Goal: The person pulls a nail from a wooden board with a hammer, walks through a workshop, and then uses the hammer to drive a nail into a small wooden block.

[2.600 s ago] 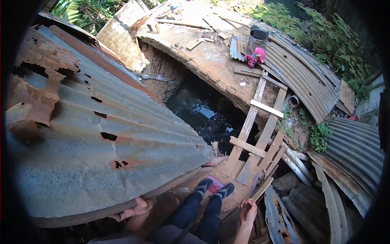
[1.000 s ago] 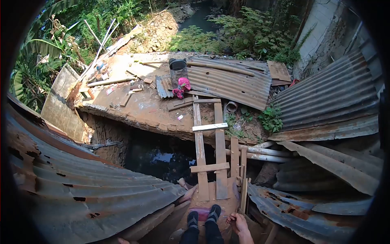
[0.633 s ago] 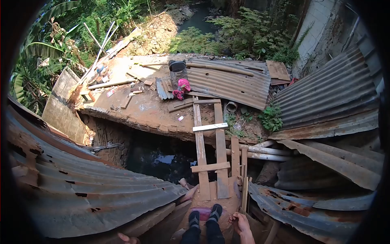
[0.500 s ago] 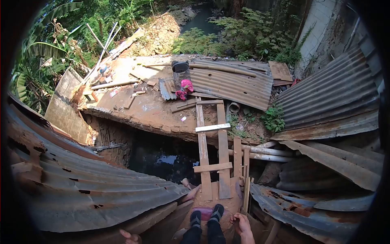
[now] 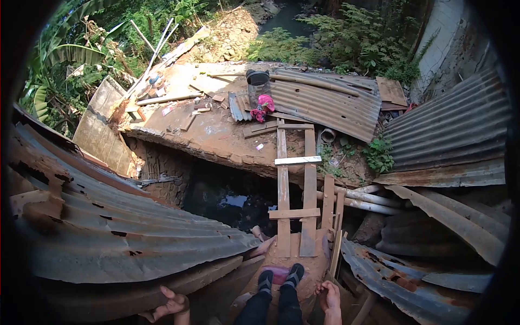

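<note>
Left hand [image 5: 170, 307] higher, near wooden beam [image 5: 208, 274]

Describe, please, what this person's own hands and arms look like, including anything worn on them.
Both the left hand and the right hand are bare human hands, with no gloves. No sleeve, watch or bracelet shows on the short stretch of each wrist in view. The picture is too coarse to rule out small rings or markings.
</note>
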### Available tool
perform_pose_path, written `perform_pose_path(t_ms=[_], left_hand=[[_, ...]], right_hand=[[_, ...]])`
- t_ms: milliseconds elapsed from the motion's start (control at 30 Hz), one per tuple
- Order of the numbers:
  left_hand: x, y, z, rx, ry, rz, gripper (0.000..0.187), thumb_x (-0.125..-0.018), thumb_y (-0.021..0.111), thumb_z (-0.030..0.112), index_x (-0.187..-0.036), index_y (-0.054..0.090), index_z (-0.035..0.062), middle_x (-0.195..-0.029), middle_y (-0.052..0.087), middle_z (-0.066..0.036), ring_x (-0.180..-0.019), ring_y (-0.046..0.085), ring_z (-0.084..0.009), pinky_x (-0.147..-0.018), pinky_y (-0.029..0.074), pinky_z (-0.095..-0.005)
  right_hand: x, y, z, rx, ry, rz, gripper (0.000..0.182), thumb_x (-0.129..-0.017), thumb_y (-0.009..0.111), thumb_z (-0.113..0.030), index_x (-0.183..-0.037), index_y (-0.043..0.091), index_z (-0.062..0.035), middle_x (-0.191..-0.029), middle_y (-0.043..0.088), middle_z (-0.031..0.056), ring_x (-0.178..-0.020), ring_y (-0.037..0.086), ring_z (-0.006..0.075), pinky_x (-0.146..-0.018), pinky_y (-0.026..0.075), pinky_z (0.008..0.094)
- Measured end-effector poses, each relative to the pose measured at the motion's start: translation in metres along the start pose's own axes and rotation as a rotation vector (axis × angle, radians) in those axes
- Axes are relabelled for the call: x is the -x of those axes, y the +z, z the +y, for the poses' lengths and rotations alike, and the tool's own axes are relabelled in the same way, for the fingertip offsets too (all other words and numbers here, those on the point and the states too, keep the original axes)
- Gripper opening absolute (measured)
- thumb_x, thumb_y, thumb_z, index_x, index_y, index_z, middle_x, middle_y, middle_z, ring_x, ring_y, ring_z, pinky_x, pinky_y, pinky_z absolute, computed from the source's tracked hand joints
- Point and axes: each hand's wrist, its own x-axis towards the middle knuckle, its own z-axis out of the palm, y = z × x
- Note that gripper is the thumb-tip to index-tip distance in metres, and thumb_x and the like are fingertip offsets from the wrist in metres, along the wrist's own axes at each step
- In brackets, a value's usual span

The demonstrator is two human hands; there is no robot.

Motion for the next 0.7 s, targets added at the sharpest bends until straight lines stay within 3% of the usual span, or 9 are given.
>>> perform_pose_path(t_ms=[67,100,333,433,533,700], left_hand=[[-0.006,0.003,0.007,-0.077,-0.061,0.025,0.082,-0.087,0.062,0.014,-0.140,0.003,-0.0074,-0.143,0.016,-0.029,-0.132,0.030,-0.0364,-0.109,0.030,-0.0456],[-0.006,0.003,0.006,0.026,-0.046,0.023,0.082,-0.085,0.062,0.008,-0.141,0.003,-0.0073,-0.144,0.016,-0.028,-0.133,0.030,-0.0358,-0.110,0.030,-0.0457],[-0.009,0.004,0.010,0.008,-0.025,0.012,0.084,-0.086,0.062,0.009,-0.143,0.002,-0.0064,-0.145,0.015,-0.025,-0.133,0.029,-0.0344,-0.110,0.031,-0.0443],[0.001,-0.001,0.000,0.025,-0.088,-0.033,0.087,-0.084,0.057,0.008,-0.141,-0.007,-0.0011,-0.144,0.011,-0.030,-0.133,0.027,-0.0380,-0.109,0.031,-0.0473],[-0.007,0.004,0.007,0.071,-0.035,-0.003,0.083,-0.087,0.061,0.011,-0.142,0.002,-0.0050,-0.143,0.017,-0.027,-0.131,0.031,-0.0346,-0.109,0.031,-0.0452],[-0.010,0.007,0.013,0.048,-0.075,0.002,0.081,-0.087,0.061,0.011,-0.141,0.003,-0.0045,-0.142,0.017,-0.027,-0.130,0.031,-0.0341,-0.109,0.031,-0.0444]], right_hand=[[0.003,0.003,-0.001,0.002,-0.007,-0.027,0.013,-0.086,0.053,-0.010,-0.074,0.051,-0.0061,-0.067,0.050,0.0069,-0.065,0.053,0.0216,-0.061,0.046,0.0352],[0.001,0.002,0.001,-0.010,-0.017,-0.007,0.013,-0.086,0.053,-0.010,-0.074,0.051,-0.0062,-0.067,0.050,0.0070,-0.064,0.053,0.0216,-0.061,0.046,0.0353],[-0.009,-0.011,0.017,-0.042,-0.006,0.016,0.013,-0.087,0.051,-0.010,-0.074,0.050,-0.0061,-0.067,0.050,0.0080,-0.063,0.053,0.0221,-0.059,0.046,0.0363],[-0.011,-0.014,0.019,-0.018,0.009,0.020,0.013,-0.087,0.050,-0.009,-0.074,0.050,-0.0058,-0.066,0.050,0.0079,-0.062,0.053,0.0221,-0.059,0.047,0.0369],[-0.009,-0.015,0.016,-0.025,0.002,0.026,0.012,-0.086,0.050,-0.009,-0.075,0.050,-0.0059,-0.065,0.050,0.0077,-0.061,0.053,0.0220,-0.059,0.047,0.0374],[-0.004,-0.014,0.011,-0.060,0.006,0.072,0.012,-0.087,0.049,-0.009,-0.075,0.051,-0.0062,-0.066,0.050,0.0072,-0.062,0.053,0.0221,-0.059,0.047,0.0374]])
